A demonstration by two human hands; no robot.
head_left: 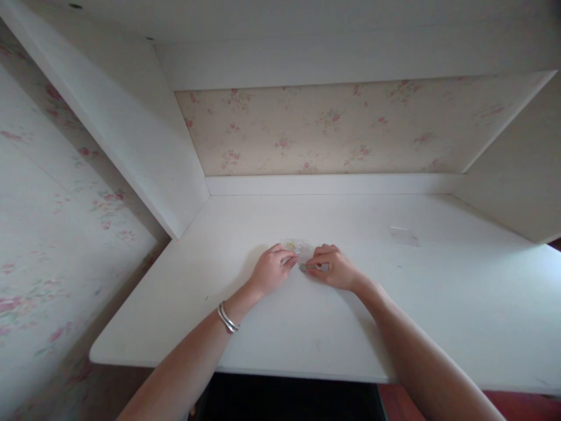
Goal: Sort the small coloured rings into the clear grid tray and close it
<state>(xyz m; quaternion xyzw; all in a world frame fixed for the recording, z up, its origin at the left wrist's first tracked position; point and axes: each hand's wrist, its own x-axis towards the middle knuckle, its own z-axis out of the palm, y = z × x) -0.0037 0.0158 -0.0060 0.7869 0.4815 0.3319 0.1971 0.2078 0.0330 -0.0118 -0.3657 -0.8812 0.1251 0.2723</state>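
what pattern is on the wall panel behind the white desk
The wall panel is cream with small pink floral sprigs, clearest in the head view, above the white desk.

White painted wooden desk (280, 327) spanned alcove. Floral pink-on-cream wallpaper panel (333, 131) stood behind, white side panels either side. Small clear flat plastic piece (404, 235) lay on desk, right of centre. Dark gap below front edge.

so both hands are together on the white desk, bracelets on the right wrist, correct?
Not quite. The head view shows the bracelets on the left wrist, not the right. Both hands, left hand and right hand, are together on the white desk.
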